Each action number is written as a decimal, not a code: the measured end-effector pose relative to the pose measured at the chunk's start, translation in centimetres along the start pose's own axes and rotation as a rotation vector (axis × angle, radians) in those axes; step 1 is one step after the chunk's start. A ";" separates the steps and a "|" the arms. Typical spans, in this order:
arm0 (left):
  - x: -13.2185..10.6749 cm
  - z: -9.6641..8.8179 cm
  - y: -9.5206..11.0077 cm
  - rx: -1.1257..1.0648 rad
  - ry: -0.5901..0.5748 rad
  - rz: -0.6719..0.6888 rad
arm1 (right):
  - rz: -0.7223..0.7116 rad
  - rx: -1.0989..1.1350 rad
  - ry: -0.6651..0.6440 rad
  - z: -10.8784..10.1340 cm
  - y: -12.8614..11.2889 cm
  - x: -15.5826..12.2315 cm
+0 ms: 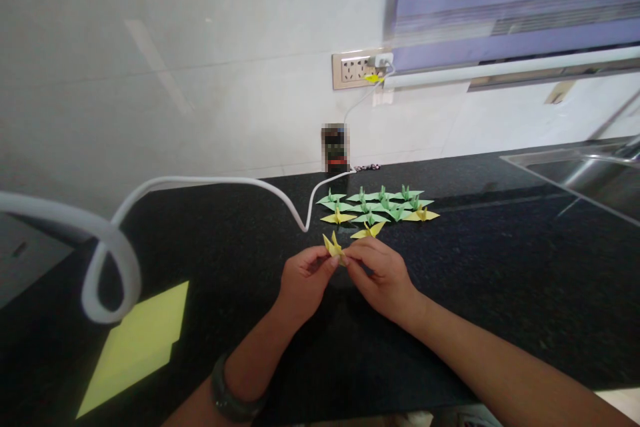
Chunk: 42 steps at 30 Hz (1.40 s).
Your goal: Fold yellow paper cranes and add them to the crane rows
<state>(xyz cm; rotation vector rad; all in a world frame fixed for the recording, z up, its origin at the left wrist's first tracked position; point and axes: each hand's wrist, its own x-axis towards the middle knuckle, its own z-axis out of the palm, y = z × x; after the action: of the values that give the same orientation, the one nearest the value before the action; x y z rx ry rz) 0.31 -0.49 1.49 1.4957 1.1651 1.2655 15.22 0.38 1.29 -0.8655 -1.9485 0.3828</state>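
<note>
Between both hands, above the dark countertop, is a yellow paper crane (334, 248) with its points upward. My left hand (307, 280) pinches it from the left, thumb and fingers pressed together. From the right, my right hand (383, 273) pinches the same crane's other side. Just beyond the hands stand several folded cranes in rows. Most are green paper cranes (370, 218). Yellow cranes sit at the front left (337, 216), the right end (423, 214) and close behind my right hand (369, 231). The fingertips hide the lower part of the held crane.
Yellow paper sheets (135, 347) lie on the black countertop (225, 240) at left. A white cable (240, 180) loops across the left side. A blurred upright device (335, 147) leans against the wall below a socket (355, 69). A metal sink (590, 170) is at right.
</note>
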 end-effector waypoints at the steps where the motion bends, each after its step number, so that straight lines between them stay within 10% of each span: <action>1: 0.0 0.0 0.0 -0.006 -0.004 0.003 | -0.005 -0.002 -0.006 0.0 0.0 0.0; 13: 0.3 -0.3 -0.1 -0.166 -0.034 -0.111 | 0.238 0.195 0.041 0.1 0.0 0.2; 28: 0.0 0.1 -0.1 -0.090 -0.115 -0.064 | 0.155 0.203 0.035 -0.2 0.0 0.5; 42: 0.1 0.1 -0.3 -0.074 -0.186 -0.053 | 0.548 0.732 -0.099 0.1 0.5 0.9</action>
<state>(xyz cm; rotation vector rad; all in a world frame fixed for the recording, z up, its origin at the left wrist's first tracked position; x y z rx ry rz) 0.42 -0.33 1.25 1.4846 1.0189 1.0970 15.08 1.39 1.53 -0.8674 -1.4390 1.3787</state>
